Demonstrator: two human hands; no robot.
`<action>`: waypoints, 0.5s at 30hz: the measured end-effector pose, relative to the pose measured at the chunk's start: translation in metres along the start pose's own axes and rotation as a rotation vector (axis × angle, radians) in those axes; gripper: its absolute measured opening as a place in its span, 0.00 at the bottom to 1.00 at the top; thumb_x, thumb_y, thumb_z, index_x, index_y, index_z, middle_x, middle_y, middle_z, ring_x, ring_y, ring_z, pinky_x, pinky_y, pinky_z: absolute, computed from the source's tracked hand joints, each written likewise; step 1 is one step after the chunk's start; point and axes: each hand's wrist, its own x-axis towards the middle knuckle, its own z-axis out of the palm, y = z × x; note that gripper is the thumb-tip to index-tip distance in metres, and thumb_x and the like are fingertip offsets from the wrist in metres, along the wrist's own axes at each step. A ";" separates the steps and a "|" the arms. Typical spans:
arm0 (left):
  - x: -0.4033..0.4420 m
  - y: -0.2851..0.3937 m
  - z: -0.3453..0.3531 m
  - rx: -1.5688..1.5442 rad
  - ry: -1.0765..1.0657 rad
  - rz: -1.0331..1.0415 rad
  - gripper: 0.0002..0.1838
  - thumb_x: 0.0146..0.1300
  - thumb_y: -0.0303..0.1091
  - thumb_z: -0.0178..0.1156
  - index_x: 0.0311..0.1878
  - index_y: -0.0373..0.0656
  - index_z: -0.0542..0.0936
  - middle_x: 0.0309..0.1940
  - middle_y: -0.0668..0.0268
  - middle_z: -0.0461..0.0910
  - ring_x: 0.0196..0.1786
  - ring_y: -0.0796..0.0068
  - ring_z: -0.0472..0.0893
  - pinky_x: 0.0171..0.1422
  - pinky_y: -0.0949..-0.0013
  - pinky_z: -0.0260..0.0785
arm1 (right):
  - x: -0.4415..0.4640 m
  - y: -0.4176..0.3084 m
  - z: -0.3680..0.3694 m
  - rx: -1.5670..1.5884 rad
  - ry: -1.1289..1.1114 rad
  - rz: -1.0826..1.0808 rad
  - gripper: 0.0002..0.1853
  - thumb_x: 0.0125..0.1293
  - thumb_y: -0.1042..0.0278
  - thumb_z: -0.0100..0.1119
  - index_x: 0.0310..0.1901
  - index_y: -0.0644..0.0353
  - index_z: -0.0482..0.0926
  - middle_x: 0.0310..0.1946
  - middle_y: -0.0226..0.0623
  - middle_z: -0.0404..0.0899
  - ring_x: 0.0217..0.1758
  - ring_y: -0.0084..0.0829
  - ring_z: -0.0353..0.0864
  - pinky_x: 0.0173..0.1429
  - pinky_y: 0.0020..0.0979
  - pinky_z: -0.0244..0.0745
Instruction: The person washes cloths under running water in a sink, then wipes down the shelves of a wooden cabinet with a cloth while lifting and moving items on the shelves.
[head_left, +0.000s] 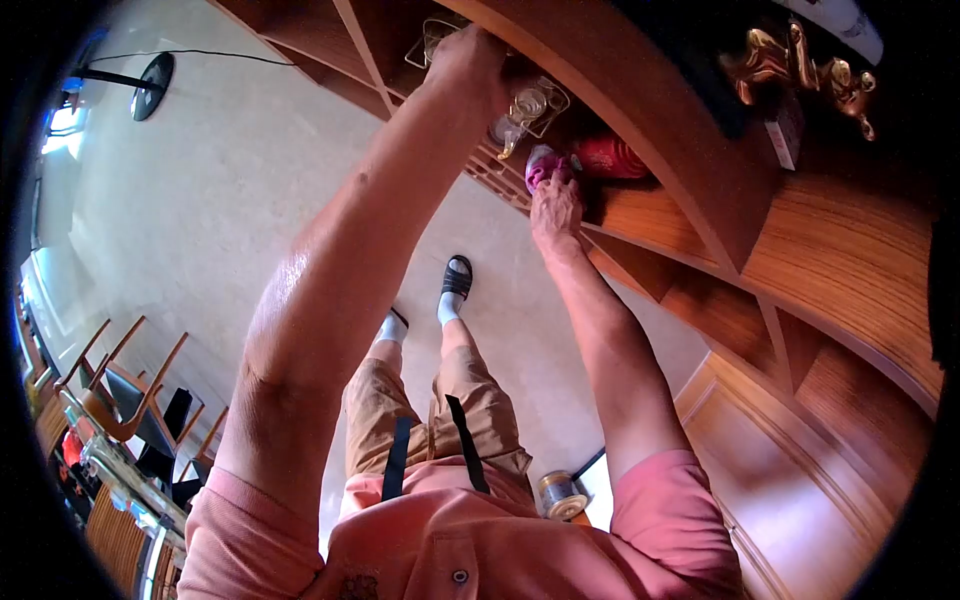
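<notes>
At the top of the head view, my left hand (470, 62) reaches into a wooden shelf compartment, beside a glass item in a gold wire holder (532, 106). Its fingers are hidden behind the hand and the shelf edge. My right hand (557, 205) is closed on a crumpled pink-purple cloth (543, 168) at the shelf's front edge. Just right of the cloth, a red cylindrical object (610, 158) lies in the same compartment.
Gold figurines (800, 75) stand on the upper shelf (850, 260) at right. A wooden cabinet door (790, 470) is at lower right. Chairs (125, 390) stand at left, a round black base (153, 87) at upper left, and a metallic canister (562, 496) near my right side.
</notes>
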 end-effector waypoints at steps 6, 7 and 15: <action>-0.008 -0.002 -0.026 0.115 -0.001 -0.106 0.19 0.75 0.38 0.56 0.59 0.34 0.74 0.52 0.51 0.82 0.51 0.54 0.86 0.49 0.59 0.87 | 0.004 0.001 0.013 0.047 -0.092 0.042 0.21 0.70 0.58 0.56 0.60 0.56 0.81 0.72 0.45 0.63 0.66 0.51 0.70 0.63 0.50 0.76; -0.008 -0.004 -0.030 0.078 0.006 -0.116 0.18 0.75 0.37 0.55 0.59 0.34 0.74 0.51 0.50 0.82 0.50 0.55 0.86 0.48 0.59 0.87 | 0.005 0.002 0.013 0.043 -0.152 0.037 0.22 0.70 0.57 0.57 0.62 0.55 0.79 0.72 0.45 0.62 0.67 0.51 0.68 0.64 0.51 0.76; -0.073 0.006 -0.038 0.082 0.137 -0.089 0.12 0.76 0.35 0.52 0.55 0.37 0.72 0.44 0.52 0.83 0.43 0.57 0.87 0.47 0.60 0.87 | -0.007 0.000 0.000 0.040 0.076 0.042 0.14 0.67 0.65 0.56 0.50 0.55 0.85 0.66 0.44 0.70 0.64 0.47 0.72 0.64 0.44 0.78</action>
